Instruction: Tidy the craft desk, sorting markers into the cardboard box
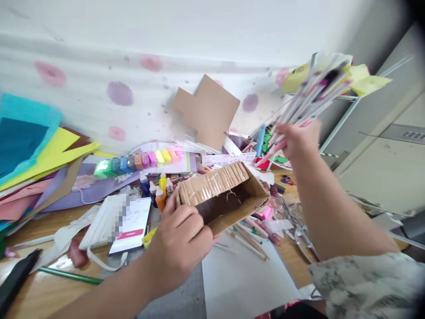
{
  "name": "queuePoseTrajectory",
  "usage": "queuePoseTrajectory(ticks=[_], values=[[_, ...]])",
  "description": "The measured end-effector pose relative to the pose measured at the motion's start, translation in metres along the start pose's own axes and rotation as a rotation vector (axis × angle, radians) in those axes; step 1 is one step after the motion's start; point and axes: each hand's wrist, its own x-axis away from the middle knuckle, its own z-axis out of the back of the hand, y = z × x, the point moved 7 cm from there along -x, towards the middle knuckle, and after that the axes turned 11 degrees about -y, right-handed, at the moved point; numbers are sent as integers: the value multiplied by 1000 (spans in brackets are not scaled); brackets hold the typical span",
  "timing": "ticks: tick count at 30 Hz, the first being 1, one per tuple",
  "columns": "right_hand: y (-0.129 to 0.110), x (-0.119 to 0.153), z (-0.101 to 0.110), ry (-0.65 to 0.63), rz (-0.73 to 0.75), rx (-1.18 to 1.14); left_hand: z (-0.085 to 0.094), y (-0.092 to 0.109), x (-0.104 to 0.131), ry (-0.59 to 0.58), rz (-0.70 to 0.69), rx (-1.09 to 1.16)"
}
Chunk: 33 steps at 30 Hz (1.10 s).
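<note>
My left hand (186, 239) grips the near left end of a small cardboard box (219, 184), tilted so that its dark hollow faces me. Clear tape shines on the corrugated side of the box. Raised at the upper right, my right hand (300, 137) is closed round a bundle of pens (315, 93), most of them white, somewhat smeared by motion. Pale yellow paper (368, 79) shows beside the bundle; whether it is held too I cannot tell. Below the box, several loose pencils (249, 241) lie on a white sheet (245, 279).
Small paint bottles (160, 197) stand left of the box, near a phone (131, 226). Coloured clay packs (142, 160) lie behind. Felt or paper sheets (29, 146) pile up at the left. A cross-shaped cardboard piece (212, 110) leans against the curtain. Scissors (302, 241) lie at the right.
</note>
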Motion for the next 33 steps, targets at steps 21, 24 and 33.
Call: queuePoseTrajectory(ticks=[21, 24, 33], values=[[33, 218, -53, -248, -584, -610, -8, 6, -34, -499, -257, 4], [41, 229, -47, -272, -572, -522, -9, 7, -39, -501, -286, -11], [43, 219, -46, -61, -579, -592, -13, -2, -38, -486, -270, 9]])
